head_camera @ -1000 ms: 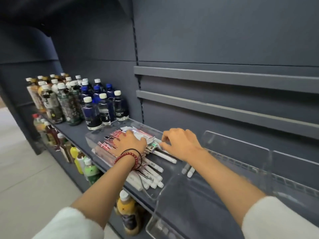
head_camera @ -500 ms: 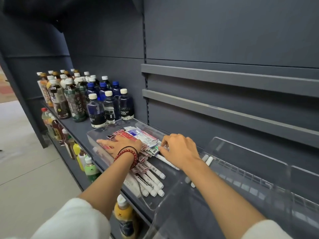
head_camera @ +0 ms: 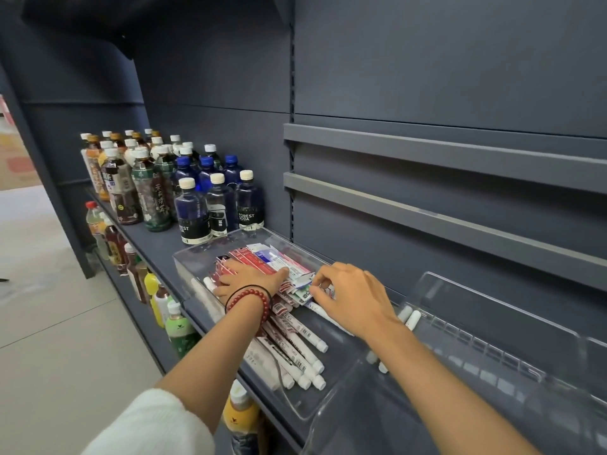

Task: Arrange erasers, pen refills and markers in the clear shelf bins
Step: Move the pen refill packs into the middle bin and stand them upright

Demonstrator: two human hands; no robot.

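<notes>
White sleeve (head_camera: 147, 425), left arm; red bead bracelet (head_camera: 254, 298), thin black band (head_camera: 253, 286) at wrist.

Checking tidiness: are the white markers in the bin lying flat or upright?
Lying flat: white markers lie side by side on the clear bin floor.

Left hand (head_camera: 249, 279) lies flat on the red packets (head_camera: 259, 257) in the clear bin (head_camera: 184, 257), right hand (head_camera: 354, 297) has fingers curled at the pile's right edge, grip unclear, white markers (head_camera: 302, 349) piled at the bin's near end, bottles (head_camera: 210, 208) just beyond.
</notes>
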